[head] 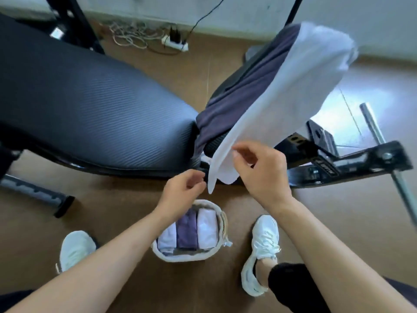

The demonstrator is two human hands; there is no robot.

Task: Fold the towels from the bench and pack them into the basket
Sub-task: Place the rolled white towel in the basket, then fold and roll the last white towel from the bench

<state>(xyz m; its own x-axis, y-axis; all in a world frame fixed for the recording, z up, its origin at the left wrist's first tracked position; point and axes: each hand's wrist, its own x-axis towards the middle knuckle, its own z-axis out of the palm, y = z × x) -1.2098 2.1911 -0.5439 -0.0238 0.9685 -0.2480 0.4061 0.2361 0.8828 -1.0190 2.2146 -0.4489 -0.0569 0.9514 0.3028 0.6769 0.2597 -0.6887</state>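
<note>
Brown floor (117, 206) w/ basket (180, 256), padded bench (90, 105); both hands (182, 190) (264, 175) pinching white towel (282, 98).

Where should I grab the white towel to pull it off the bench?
Take the white towel by its lower corners, which hang free off the bench edge nearest you, one per hand. Come from below. The left hand and right hand are already there.
</note>
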